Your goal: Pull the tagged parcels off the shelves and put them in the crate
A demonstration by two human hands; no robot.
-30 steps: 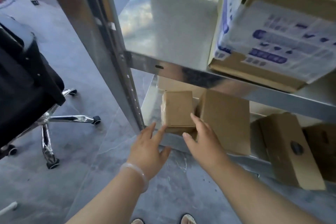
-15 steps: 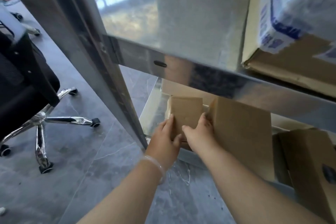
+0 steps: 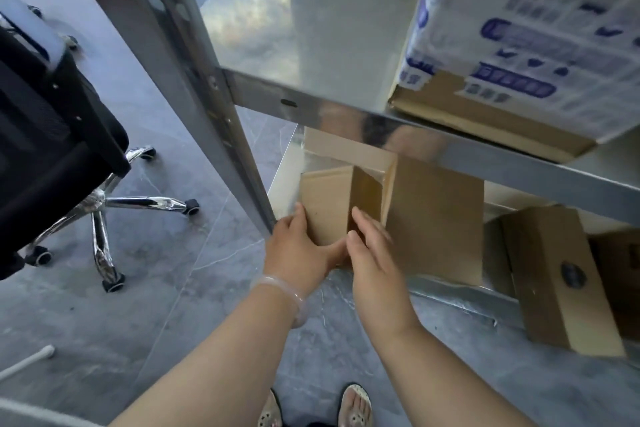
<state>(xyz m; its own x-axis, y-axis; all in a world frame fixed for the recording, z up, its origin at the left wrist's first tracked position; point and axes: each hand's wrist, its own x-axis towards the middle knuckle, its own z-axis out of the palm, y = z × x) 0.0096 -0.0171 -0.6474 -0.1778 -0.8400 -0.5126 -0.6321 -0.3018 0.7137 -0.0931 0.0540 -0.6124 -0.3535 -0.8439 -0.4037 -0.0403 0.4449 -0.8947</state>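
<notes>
Pinning a small brown cardboard parcel (image 3: pixel 325 204) at the metal shelf (image 3: pixel 450 295)'s front-left corner, my left hand (image 3: pixel 298 250) gripping, right hand (image 3: pixel 374 263) flat, crating yet to do.

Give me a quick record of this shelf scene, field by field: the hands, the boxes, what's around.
Small box: on the lower shelf, beside a larger box
Left hand: grips its lower left corner
Right hand: fingers flat on its right side
Upper shelf: printed carton
Crate: not in view
Left of shelves: office chair
</notes>
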